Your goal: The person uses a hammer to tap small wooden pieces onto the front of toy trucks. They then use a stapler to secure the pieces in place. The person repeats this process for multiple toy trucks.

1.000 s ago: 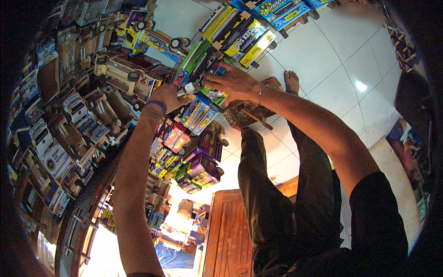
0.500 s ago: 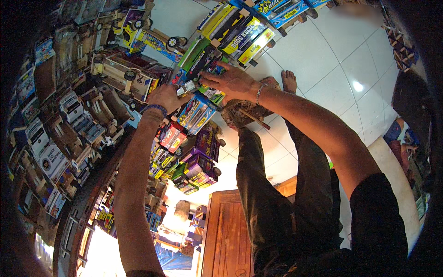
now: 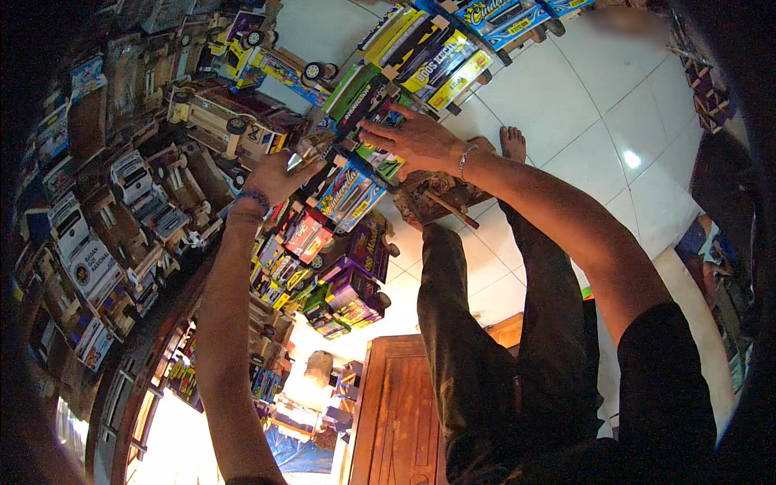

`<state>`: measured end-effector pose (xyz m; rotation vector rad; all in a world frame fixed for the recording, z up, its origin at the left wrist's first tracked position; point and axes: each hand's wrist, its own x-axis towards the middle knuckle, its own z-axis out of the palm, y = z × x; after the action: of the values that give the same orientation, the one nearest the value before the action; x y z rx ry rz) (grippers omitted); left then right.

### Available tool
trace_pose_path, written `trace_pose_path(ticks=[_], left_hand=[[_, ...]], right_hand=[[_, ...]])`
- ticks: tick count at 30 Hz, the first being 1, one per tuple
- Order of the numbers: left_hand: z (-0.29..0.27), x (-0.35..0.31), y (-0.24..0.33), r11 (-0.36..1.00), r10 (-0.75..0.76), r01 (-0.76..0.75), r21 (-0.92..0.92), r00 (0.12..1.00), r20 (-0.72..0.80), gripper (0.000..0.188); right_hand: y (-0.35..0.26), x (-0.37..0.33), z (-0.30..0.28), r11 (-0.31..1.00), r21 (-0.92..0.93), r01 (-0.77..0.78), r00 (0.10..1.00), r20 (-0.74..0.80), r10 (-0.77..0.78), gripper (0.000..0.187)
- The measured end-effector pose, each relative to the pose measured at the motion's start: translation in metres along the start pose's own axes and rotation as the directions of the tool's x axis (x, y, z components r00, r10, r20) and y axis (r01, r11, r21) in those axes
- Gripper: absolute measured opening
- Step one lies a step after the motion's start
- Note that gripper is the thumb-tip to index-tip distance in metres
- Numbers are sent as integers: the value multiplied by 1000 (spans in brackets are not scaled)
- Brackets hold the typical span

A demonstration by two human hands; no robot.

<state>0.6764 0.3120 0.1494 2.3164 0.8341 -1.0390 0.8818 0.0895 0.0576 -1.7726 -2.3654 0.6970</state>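
Observation:
My left hand point(image 3: 275, 178) is closed around a shiny metal tool point(image 3: 305, 151) whose exact kind is blurred and partly covered by the fingers. The tool is beside a green-and-black toy truck point(image 3: 360, 101) in a row of colourful wooden toy trucks. My right hand point(image 3: 420, 145) lies with its fingers stretched out over the end of that toy truck, touching it. Just below both hands stands a blue toy truck point(image 3: 347, 194) with pictures on its side.
A yellow-and-black toy truck point(image 3: 432, 61) stands farther along the row, and purple toy trucks point(image 3: 356, 295) sit nearer. Wooden truck bodies point(image 3: 89, 250) crowd the left. A low wooden stool point(image 3: 449, 194) with a stick on it is by my bare foot point(image 3: 512, 144) on white tiles.
My left hand with the metal tool has drawn back a little to the left, away from the toy truck. My right hand keeps its place on the truck. The view has shifted slightly.

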Motion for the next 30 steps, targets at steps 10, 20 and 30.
trace_pose_path(ticks=[10, 20, 30], left_hand=[[-10, -1, 8, 997, -63, 61, 41, 997, 47, 85], [5, 46, 66, 998, -32, 36, -46, 996, 83, 86], [-10, 61, 109, 995, -97, 97, 2, 984, 147, 99]], right_hand=[[11, -26, -13, 997, -53, -57, 998, -40, 55, 116], [65, -44, -26, 985, -95, -147, 984, -118, 135, 123], [75, -44, -28, 993, -19, -113, 981, -160, 109, 126]])
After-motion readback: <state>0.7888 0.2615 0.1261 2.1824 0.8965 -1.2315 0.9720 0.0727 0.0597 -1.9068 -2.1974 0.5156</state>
